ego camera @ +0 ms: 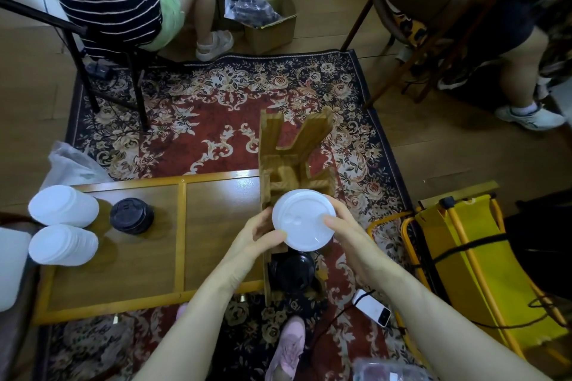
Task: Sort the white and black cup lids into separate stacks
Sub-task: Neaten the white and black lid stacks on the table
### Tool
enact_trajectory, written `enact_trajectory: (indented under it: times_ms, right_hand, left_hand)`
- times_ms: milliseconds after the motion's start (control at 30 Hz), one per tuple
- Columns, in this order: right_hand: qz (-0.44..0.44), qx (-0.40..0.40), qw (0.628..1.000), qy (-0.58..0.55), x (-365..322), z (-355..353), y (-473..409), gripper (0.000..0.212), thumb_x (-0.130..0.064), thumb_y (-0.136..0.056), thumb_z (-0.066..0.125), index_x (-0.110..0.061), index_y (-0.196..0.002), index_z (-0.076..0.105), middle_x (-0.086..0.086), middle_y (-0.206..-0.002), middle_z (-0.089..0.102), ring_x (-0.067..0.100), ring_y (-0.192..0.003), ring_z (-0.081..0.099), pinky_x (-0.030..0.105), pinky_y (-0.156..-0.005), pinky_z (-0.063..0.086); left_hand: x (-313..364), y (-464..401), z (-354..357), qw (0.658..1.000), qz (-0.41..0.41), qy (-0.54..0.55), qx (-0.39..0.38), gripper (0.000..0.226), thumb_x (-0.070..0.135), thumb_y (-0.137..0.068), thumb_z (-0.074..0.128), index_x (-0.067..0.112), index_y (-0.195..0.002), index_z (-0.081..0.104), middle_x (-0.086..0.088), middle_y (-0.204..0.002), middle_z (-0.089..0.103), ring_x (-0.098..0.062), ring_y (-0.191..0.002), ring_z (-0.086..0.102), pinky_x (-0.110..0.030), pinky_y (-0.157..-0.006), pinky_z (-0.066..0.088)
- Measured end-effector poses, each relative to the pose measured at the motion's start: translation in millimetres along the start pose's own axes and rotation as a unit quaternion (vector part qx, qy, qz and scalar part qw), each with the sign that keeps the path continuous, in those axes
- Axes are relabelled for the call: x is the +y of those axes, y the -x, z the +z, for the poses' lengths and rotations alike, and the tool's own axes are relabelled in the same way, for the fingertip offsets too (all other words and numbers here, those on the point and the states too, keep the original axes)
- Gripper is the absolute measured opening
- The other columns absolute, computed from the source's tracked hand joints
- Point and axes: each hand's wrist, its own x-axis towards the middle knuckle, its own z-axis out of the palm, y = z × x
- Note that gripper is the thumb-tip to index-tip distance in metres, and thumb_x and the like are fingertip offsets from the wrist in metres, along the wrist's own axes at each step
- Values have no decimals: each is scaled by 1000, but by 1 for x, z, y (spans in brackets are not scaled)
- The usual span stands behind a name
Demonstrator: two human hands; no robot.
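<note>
White lid point(304, 219) sits between both hands, above a wooden stool point(288, 164): left hand point(258, 232) and right hand point(343, 226) each pinch its rim with curled fingers point(332, 221). Left of the fingers, on the table point(216, 226), stand two white lid stacks point(63, 206) and a black lid stack point(131, 215). Below the fingers lie more black lids point(292, 272).

Even indoor lighting; glare on the glossy brown wooden tabletop point(216, 192). Wide-angle distortion bends frame edges; corners slightly soft and blurred.
</note>
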Motion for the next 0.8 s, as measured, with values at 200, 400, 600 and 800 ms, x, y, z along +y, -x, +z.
enact_trajectory:
  times_ms: [200, 400, 600, 800]
  right_hand:
    - [56, 28, 998, -15, 7, -6, -4, 82, -53, -51, 75, -23, -122, 47, -8, -112, 66, 3, -103, 61, 22, -85, 42]
    - [87, 8, 996, -3, 12, -10, -15, 87, -58, -52, 74, -22, -128, 46, -5, -125, 59, 5, -116, 52, 24, -91, 39]
    - [95, 14, 995, 8, 17, -17, -36, 87, -60, -53, 75, -22, -127, 48, 3, -131, 56, 17, -122, 52, 34, -100, 39]
    - [104, 1, 994, 36, 25, -20, -47, 78, -62, -54, 73, -28, -122, 55, -5, -127, 59, 13, -120, 52, 34, -100, 38]
  left_hand:
    - [9, -9, -1, 1000, 0, 8, 4, 94, 67, -54, 67, 31, -138, 48, 20, -131, 57, 14, -114, 51, -9, -85, 38]
    - [1, -15, 0, 999, -23, 10, 30, 96, 68, -53, 66, 26, -138, 47, 15, -131, 57, 7, -116, 51, -13, -86, 39]
    - [-3, -23, 5, 999, -34, 7, 27, 90, 68, -54, 64, 31, -135, 51, 20, -123, 60, 8, -113, 52, -15, -87, 39]
    - [-9, -28, 5, 999, -45, -14, 27, 86, 61, -62, 64, 26, -139, 53, 26, -115, 59, 8, -110, 52, -14, -85, 39]
